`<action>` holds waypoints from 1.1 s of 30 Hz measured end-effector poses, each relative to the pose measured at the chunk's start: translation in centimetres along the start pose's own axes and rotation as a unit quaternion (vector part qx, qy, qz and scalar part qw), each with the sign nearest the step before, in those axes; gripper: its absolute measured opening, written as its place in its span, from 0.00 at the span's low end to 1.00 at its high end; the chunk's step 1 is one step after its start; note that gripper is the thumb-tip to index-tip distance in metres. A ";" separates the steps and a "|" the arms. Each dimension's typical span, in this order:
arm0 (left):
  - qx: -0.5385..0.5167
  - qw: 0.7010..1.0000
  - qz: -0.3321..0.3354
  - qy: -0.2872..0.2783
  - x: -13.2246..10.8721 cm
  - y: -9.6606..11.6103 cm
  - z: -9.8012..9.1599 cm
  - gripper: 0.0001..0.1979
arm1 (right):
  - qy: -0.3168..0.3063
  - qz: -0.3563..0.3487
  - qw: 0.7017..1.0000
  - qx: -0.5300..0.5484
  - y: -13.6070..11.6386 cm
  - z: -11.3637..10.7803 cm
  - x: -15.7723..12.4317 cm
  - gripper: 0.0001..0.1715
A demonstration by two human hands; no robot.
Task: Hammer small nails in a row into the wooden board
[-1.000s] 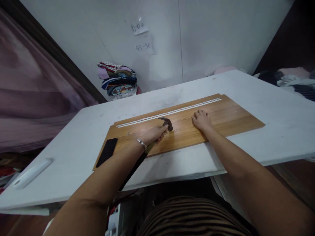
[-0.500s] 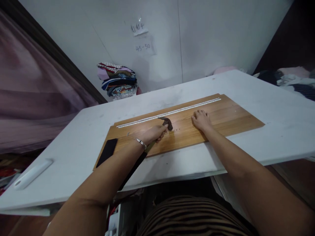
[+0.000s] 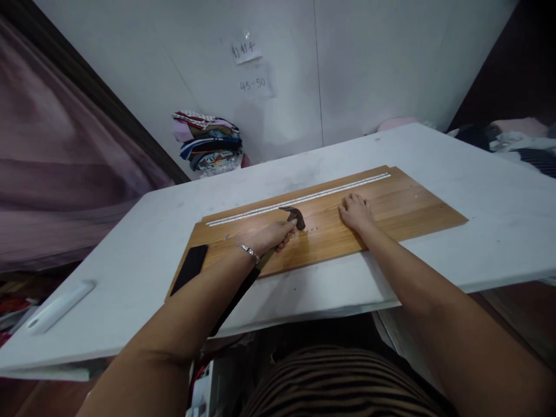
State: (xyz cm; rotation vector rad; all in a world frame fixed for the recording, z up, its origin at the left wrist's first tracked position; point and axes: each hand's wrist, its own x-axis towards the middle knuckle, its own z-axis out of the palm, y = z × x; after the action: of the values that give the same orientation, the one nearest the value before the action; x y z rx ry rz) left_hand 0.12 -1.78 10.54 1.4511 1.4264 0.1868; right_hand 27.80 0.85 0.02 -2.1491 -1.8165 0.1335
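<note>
We have the left hand [image 3: 278, 236] wrapped around a claw hammer [image 3: 299, 219], gripping high, right under the head. Hammer is mid-frame, over the wooden board [image 3: 412, 202]; handle runs down-left under our forearm. Can't tell if the head touches the board. A short row of small dark dots [image 3: 312, 229] sits just right of the head; too small for us to call nails or holes.

Right hand [image 3: 356, 212] is palm down on the board, right of centre, fingers loosely bent, grip relaxed; we can't see under the palm.

Board lies flat on the white desk [image 3: 117, 249]. White marked strip [image 3: 299, 200] runs along its upper edge, black rectangle [image 3: 190, 268] at its left end. Long white piece with a hole [image 3: 61, 307] on the desk, lower left. Folded cloth stack [image 3: 209, 145] behind the desk, upper left of centre; paper note [image 3: 247, 52] on the wall above it.
</note>
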 end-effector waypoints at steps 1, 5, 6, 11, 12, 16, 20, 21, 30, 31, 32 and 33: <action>0.000 1.000 -0.004 0.001 0.0 0.0 0.1 0.21 | 0.000 0.000 1.000 0.000 0.0 0.0 0.0 0.22; 0.008 1.000 -0.004 0.004 0.1 -0.2 0.2 0.21 | -0.004 -0.002 1.000 -0.003 0.0 0.0 0.0 0.22; 0.008 1.000 -0.002 0.006 0.1 -0.2 0.2 0.21 | -0.004 -0.002 1.000 -0.002 0.0 0.0 0.0 0.22; -0.008 1.000 0.008 0.007 0.2 -0.3 0.0 0.24 | 0.013 -0.001 1.000 0.008 0.1 0.0 -0.1 0.21; -0.011 1.000 0.009 0.004 0.2 -0.3 -0.1 0.25 | 0.020 0.001 1.000 0.011 0.1 -0.1 -0.1 0.21; -0.005 1.000 0.006 0.006 0.2 -0.4 0.0 0.22 | 0.025 0.006 1.000 0.011 0.0 -0.2 -0.2 0.21; -0.004 1.000 0.004 0.004 0.1 -0.4 0.1 0.22 | -0.005 -0.001 1.000 -0.003 -0.2 -0.4 -0.3 0.21; -0.005 1.000 0.003 0.004 0.0 -0.4 0.1 0.22 | -0.006 -0.003 1.000 -0.004 -0.2 -0.4 -0.3 0.21; -0.001 1.000 0.007 0.005 0.0 -0.2 0.0 0.21 | 0.028 0.004 0.999 0.028 -0.1 -0.3 -0.3 0.20; -0.001 1.000 0.007 0.004 0.0 -0.2 0.1 0.21 | 0.035 0.008 0.999 0.032 -0.1 -0.3 -0.3 0.20; 0.001 1.000 0.008 0.003 0.0 -0.2 0.1 0.21 | 0.043 0.013 0.998 0.035 -0.1 -0.3 -0.4 0.21; 0.004 1.000 0.007 0.004 0.0 -0.2 0.1 0.21 | 0.048 0.016 0.998 0.038 -0.1 -0.3 -0.4 0.21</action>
State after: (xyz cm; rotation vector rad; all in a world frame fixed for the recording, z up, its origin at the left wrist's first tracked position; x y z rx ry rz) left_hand 0.04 -1.87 10.30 1.4687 1.4257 0.1972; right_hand 27.77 0.44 0.32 -2.0959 -1.6986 0.1032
